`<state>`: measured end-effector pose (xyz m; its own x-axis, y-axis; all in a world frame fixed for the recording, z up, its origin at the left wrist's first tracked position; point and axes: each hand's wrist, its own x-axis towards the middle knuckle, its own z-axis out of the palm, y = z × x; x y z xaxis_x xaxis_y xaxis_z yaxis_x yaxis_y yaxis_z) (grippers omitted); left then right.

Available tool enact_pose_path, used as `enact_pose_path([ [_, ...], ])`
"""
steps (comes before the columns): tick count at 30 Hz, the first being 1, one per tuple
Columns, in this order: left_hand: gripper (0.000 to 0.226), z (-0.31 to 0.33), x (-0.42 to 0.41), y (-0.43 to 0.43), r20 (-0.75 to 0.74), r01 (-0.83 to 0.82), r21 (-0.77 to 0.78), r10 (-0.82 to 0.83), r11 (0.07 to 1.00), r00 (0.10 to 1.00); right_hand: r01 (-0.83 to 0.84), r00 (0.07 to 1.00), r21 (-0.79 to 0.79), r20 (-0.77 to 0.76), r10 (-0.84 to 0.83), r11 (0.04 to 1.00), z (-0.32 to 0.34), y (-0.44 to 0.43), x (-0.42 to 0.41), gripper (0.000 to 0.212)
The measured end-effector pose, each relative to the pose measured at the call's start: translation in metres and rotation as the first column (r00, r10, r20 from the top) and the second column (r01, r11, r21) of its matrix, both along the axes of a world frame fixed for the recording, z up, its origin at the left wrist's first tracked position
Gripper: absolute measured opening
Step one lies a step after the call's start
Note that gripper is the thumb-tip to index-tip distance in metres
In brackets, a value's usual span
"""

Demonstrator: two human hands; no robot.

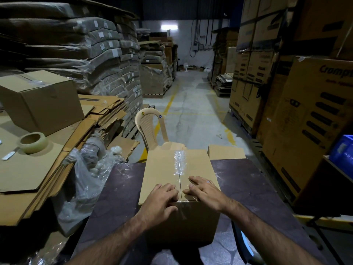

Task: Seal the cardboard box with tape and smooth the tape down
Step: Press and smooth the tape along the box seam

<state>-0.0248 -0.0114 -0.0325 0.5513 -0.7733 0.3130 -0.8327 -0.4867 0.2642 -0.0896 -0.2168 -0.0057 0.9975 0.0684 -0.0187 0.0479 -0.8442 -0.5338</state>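
The cardboard box (179, 180) is sitting at lower centre of the frame on the dark worktop (248, 188), with its flaps closed. The tape (179, 162) is running along the centre seam, long axis pointing straight away from the person toward the top of the frame. It is lying wrinkled and shiny over the far half; whether it reaches the near edge cannot be told.

The left hand (162, 197) and right hand (203, 190) are lying flat on the near end of the lid, one on each side of the seam, fingers (172, 188) spread and released, gripping nothing. Both are equally near the seam; the creased tape is lying directly ahead of the fingertips, so the smoothing stroke would likely be travelling forward along the seam.

The tape roll (34, 142) is resting well apart at centre left on flattened cardboard sheets (28, 169). A plastic chair (150, 129) is standing just behind the box. The room is a dim warehouse aisle, stacked cartons (305, 111) at right.
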Motion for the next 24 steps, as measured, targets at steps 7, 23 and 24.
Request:
enact_pose_path([
  [7, 0.024, 0.001, -0.006, 0.001, 0.010, 0.013, -0.019, -0.013, 1.000, 1.000, -0.007, 0.998, -0.024, 0.057, 0.009, 1.000, 0.007, 0.004, -0.003, 0.028],
  [23, 0.067, 0.012, -0.011, -0.008, 0.042, -0.145, 0.305, 0.139, 0.941, 0.989, 0.002, 0.997, -0.007, 0.078, -0.001, 1.000, -0.002, 0.001, 0.000, 0.028],
  [24, 0.070, 0.013, -0.010, -0.009, 0.068, -0.156, 0.320, 0.142, 0.934, 0.988, -0.005, 0.997, -0.005, 0.081, 0.006, 1.000, -0.002, 0.001, -0.001, 0.028],
])
